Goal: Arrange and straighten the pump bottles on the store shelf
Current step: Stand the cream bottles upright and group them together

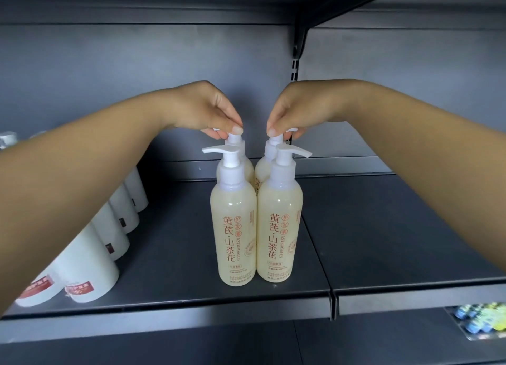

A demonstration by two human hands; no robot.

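Two cream pump bottles with red lettering stand upright side by side at the front of the dark shelf (383, 227): the front left bottle (232, 227) with its nozzle pointing left, the front right bottle (279, 227) with its nozzle pointing right. Behind them stand two more, the back left bottle (247, 167) and the back right bottle (263, 167), mostly hidden. My left hand (202, 109) pinches the pump head of the back left bottle. My right hand (298, 107) pinches the pump head of the back right bottle.
A row of white bottles (90, 268) with red labels runs along the left side of the shelf, partly under my left forearm. A shelf bracket (299, 41) hangs at the upper middle. Small blue and green items (482, 321) sit on a lower shelf at the bottom right.
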